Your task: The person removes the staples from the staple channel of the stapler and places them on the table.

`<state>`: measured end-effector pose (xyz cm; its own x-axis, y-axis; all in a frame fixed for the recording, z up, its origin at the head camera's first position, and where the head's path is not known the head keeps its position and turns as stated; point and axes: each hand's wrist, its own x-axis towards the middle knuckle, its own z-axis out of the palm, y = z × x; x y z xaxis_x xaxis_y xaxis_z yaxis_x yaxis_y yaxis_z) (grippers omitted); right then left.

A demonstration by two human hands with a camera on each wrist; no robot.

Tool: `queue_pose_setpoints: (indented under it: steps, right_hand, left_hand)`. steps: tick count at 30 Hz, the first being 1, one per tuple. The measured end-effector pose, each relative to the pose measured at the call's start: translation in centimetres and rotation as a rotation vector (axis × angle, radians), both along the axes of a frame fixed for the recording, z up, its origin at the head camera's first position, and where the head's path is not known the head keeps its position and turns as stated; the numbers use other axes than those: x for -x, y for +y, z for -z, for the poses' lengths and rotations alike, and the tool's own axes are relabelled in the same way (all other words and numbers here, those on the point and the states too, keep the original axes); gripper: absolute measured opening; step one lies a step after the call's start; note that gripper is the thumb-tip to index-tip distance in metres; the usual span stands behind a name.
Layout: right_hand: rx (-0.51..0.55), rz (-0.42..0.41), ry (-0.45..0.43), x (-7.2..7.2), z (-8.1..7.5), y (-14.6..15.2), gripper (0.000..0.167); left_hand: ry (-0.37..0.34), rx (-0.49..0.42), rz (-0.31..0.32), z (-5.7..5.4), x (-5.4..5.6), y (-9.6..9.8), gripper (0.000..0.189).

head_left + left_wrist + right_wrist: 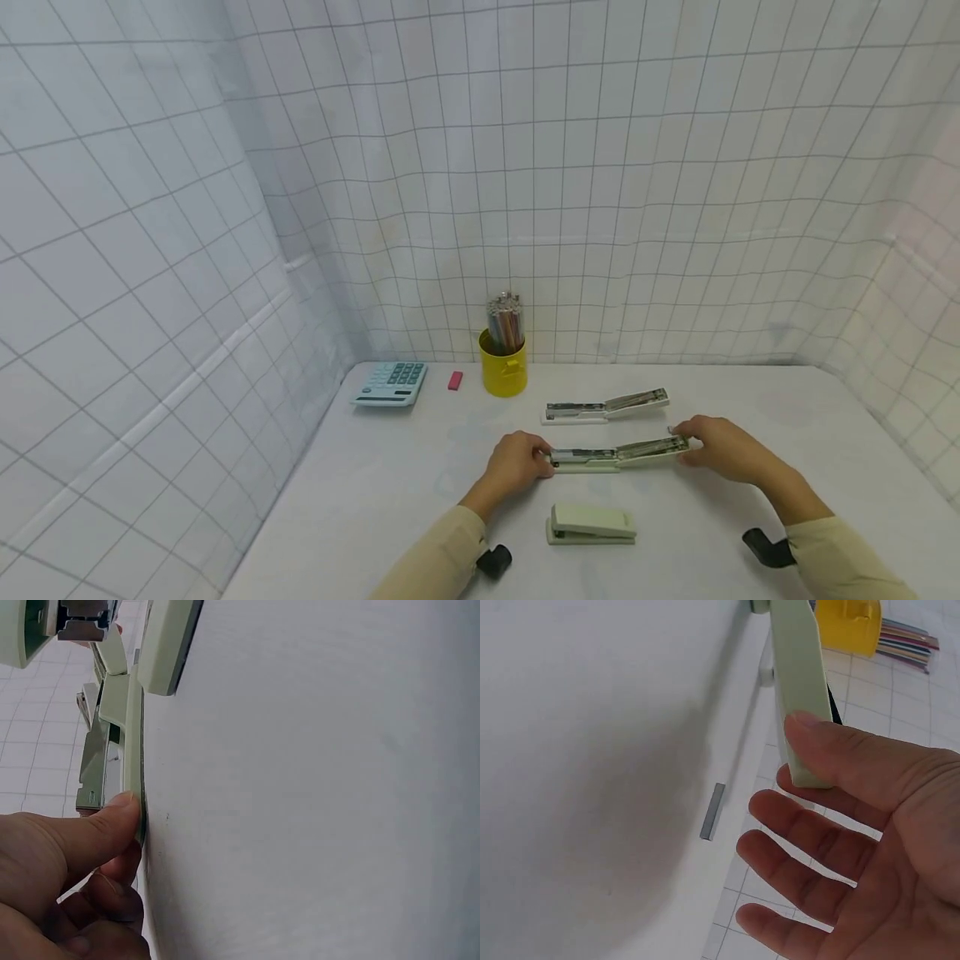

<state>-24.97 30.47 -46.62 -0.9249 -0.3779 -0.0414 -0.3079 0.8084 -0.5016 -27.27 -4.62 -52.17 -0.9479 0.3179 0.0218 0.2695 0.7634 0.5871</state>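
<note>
A pale green stapler (585,467) lies opened out on the table, its top arm swung away to the right. My left hand (516,462) pinches the left end of its base, with the thumb (120,814) on the base's edge in the left wrist view. The raised end of the top arm (802,682) is between the thumb and index finger of my right hand (720,450); the other fingers are spread loosely. A strip of staples (713,811) lies on the table close to my right hand.
Behind stands a second opened stapler (573,419); in front, a closed green stapler (592,523). A yellow cup (504,375) of pencils (506,327), a red eraser-like block (455,381) and a light blue calculator (390,384) sit at the back. A gridded curtain (570,208) hangs behind the table.
</note>
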Motion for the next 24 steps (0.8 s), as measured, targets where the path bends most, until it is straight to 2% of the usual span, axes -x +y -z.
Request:
queue_pose_setpoints:
  steps: [3, 6, 8, 10, 12, 14, 16, 21, 24]
  right_hand:
    - [-0.053, 0.017, 0.018, -0.2, 0.2, -0.1, 0.050]
    - [-0.076, 0.063, 0.117, -0.6, -0.7, -0.8, 0.057]
    - [-0.020, 0.105, 0.192, -0.9, -1.6, -1.7, 0.051]
    - [0.071, 0.137, 0.269, -0.9, -2.3, -2.9, 0.034]
    - [0.174, 0.150, 0.301, -0.7, -2.7, -4.3, 0.022]
    - [0.248, 0.151, 0.302, -0.4, -2.6, -5.6, 0.028]
    - [0.272, 0.138, 0.285, -0.1, -2.2, -6.9, 0.034]
    - [0.221, 0.066, 0.214, 0.0, -1.3, -9.8, 0.030]
    - [0.182, 0.007, 0.179, 0.2, -0.6, -11.3, 0.019]
  left_hand:
    - [-0.013, -0.010, -0.005, -0.1, -0.1, 0.0, 0.020]
    - [-0.026, -0.020, -0.004, -0.3, -0.3, 0.0, 0.019]
    - [-0.024, -0.020, -0.004, -0.3, -0.3, 0.0, 0.019]
    - [-0.019, -0.022, -0.004, -0.3, -0.3, 0.0, 0.019]
    - [-0.011, -0.021, -0.009, -0.3, -0.3, -0.1, 0.019]
    - [-0.004, -0.022, -0.010, -0.3, -0.4, -0.1, 0.019]
    - [-0.003, -0.027, -0.011, -0.3, -0.4, -0.1, 0.019]
    - [-0.030, -0.044, -0.017, -0.3, -0.4, 0.0, 0.019]
    - [-0.027, -0.044, -0.016, -0.2, -0.4, 0.0, 0.019]
